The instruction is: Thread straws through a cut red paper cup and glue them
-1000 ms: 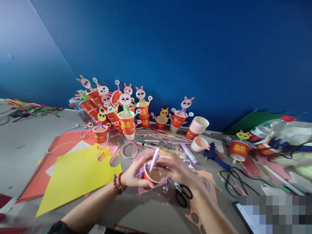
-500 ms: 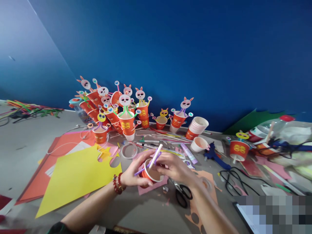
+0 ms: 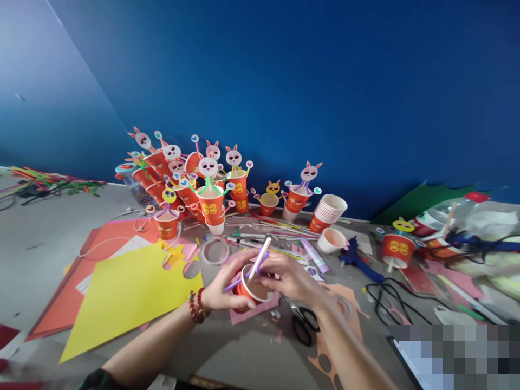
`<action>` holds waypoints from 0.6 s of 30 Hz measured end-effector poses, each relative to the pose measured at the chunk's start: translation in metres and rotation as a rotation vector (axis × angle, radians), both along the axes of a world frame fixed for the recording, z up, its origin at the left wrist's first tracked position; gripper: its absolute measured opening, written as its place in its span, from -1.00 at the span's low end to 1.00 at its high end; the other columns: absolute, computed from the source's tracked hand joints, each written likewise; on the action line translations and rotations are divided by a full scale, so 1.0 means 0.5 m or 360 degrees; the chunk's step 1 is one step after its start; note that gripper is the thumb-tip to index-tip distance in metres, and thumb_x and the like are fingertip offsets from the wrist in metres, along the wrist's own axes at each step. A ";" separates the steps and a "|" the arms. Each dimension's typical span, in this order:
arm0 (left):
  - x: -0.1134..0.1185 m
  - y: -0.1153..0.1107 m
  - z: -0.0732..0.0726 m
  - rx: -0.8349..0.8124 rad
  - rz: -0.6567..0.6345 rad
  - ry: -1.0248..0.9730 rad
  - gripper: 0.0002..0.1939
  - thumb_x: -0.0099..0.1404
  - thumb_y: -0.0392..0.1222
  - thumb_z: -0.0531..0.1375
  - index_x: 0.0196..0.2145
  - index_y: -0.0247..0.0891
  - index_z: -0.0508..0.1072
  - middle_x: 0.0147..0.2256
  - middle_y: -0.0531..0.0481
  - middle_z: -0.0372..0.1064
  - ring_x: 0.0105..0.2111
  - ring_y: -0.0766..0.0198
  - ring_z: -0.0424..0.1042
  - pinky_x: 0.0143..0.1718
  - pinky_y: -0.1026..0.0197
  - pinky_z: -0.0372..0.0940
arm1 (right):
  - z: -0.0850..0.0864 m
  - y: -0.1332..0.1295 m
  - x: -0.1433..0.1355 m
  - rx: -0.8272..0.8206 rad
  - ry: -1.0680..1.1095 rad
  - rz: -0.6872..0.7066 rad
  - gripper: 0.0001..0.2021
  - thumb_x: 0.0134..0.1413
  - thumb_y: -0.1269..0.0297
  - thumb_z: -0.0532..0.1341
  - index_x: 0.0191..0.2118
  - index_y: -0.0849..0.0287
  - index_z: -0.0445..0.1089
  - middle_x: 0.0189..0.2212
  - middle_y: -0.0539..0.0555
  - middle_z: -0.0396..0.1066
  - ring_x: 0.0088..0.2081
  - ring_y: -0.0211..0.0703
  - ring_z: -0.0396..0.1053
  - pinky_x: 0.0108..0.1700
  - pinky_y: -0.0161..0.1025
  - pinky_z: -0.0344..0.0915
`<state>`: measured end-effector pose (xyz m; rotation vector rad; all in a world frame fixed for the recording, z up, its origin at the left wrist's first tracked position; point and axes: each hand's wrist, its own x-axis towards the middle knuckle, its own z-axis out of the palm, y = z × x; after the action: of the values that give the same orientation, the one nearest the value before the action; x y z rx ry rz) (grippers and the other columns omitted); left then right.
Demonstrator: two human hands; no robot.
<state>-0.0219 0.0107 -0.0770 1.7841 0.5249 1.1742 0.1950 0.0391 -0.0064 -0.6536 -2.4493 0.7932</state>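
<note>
A red paper cup [image 3: 244, 299] with a white rim is tilted toward me, its open mouth facing up. My left hand [image 3: 221, 281] is wrapped round its left side. My right hand [image 3: 286, 276] is closed at the far right rim, with its fingertips reaching inside the cup. A white stick [image 3: 260, 259] stands slantwise out of the cup, and a purple pipe cleaner [image 3: 233, 285] crosses the rim and rises beside the stick. The fingers of my right hand touch the purple pipe cleaner, and the inner fingertips are partly hidden. Pink paper [image 3: 239, 317] lies beneath the cup.
Red cups with rabbit faces [image 3: 210, 205] crowd the back left. Stacked cups [image 3: 331, 208], a glue gun [image 3: 357, 260] and cables lie right. Scissors [image 3: 303, 325] rest beside my right forearm. Yellow paper [image 3: 134, 298] covers the left; a tape roll [image 3: 215, 251] sits behind my hands.
The white stick has shifted very slightly, its top a little higher and to the right. Both hands keep nearly the same hold on the cup.
</note>
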 end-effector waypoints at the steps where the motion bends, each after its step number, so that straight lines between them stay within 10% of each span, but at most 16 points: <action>1: 0.000 0.000 0.000 0.0001 0.0001 0.0005 0.01 0.02 0.16 0.43 0.33 -0.09 0.12 0.26 -0.27 0.17 0.23 -0.22 0.22 0.26 -0.20 0.10 | -0.001 0.001 0.000 0.0000 -0.0003 0.0010 -0.79 0.31 0.16 0.21 -0.15 0.13 0.54 -0.26 0.15 0.59 -0.13 -0.01 0.49 -0.04 -0.15 0.34; 18: -0.015 -0.003 -0.026 -0.0266 0.0066 0.0014 0.02 0.00 0.12 0.45 0.33 -0.13 0.13 0.30 -0.30 0.15 0.23 -0.26 0.22 0.26 -0.23 0.10 | -0.001 0.001 0.006 -0.0091 0.0057 -0.0085 -0.93 0.19 0.26 0.31 -0.24 0.10 0.53 -0.22 0.11 0.51 -0.14 -0.03 0.44 -0.09 -0.19 0.33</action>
<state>-0.0293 0.0093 -0.0900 1.6430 0.6488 1.1179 0.1979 0.0395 -0.0067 -0.7168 -2.3743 0.8496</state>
